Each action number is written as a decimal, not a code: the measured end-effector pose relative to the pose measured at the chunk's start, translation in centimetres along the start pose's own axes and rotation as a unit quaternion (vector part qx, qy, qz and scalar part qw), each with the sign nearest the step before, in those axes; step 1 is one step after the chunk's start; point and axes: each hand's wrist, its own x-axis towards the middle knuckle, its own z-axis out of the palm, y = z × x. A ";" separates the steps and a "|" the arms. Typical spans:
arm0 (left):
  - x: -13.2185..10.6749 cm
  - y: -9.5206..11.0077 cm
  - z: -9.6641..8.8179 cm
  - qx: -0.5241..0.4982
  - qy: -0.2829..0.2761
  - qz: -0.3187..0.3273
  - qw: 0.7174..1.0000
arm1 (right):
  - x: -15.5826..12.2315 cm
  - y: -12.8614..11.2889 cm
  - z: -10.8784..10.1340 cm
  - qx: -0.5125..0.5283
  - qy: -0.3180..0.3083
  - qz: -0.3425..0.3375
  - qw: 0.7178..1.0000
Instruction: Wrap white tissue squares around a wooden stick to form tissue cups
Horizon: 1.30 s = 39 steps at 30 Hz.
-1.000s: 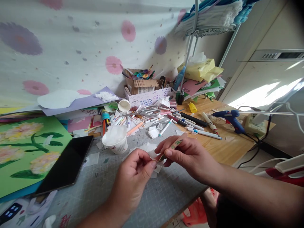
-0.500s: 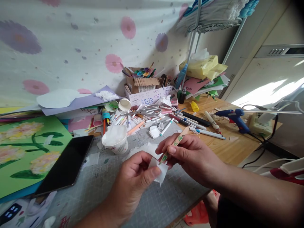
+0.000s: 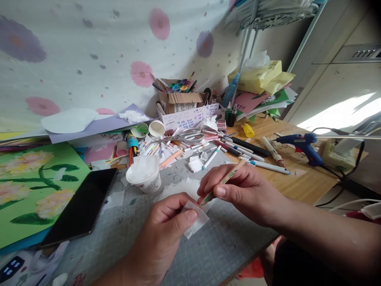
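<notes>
My left hand (image 3: 166, 232) pinches a small piece of thin white paper (image 3: 198, 222) between thumb and fingers. In my right hand (image 3: 247, 192) is a flat wooden craft stick (image 3: 233, 172) with green marks, held slanting like a pen. Its lower tip touches or sits just at the paper by my left fingertips; exact contact is hard to tell. Behind both hands, more thin white paper (image 3: 175, 188) lies on the grey cutting mat (image 3: 127, 234). A white paper cup (image 3: 149, 183) with white paper in it stands to the left of that pile.
A dark phone or tablet (image 3: 81, 206) lies at the left beside a green flower painting (image 3: 79, 159). Markers, scissors (image 3: 190, 136) and scraps crowd the back. A blue glue gun (image 3: 303, 143) with its cord rests on the wooden tabletop (image 3: 285, 186) at the right.
The paper in my left hand has turned and now spreads more to the right below my thumb. The stick has rotated so its edge shows more. The view has shifted slightly.
</notes>
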 end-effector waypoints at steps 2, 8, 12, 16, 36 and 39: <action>0.0 0.1 0.2 -0.013 0.003 -0.005 1.000 | 0.0 -0.3 0.1 -0.017 -0.018 -0.012 1.000; 0.0 0.2 0.4 -0.048 0.008 -0.008 0.999 | -0.1 -0.8 0.2 -0.046 -0.029 -0.018 0.998; 0.0 0.2 0.4 -0.059 0.006 -0.014 0.998 | -0.2 -0.9 0.1 -0.055 -0.039 -0.034 0.997; 0.0 0.2 0.4 -0.068 0.006 -0.018 0.998 | -0.3 -1.1 0.1 -0.072 -0.042 -0.041 0.996; -0.1 0.1 0.2 -0.064 0.009 -0.026 0.998 | -0.4 -1.3 0.2 -0.099 -0.049 -0.044 0.993; -0.1 0.1 0.2 -0.063 0.009 -0.026 0.998 | -0.4 -1.3 0.2 -0.098 -0.049 -0.039 0.993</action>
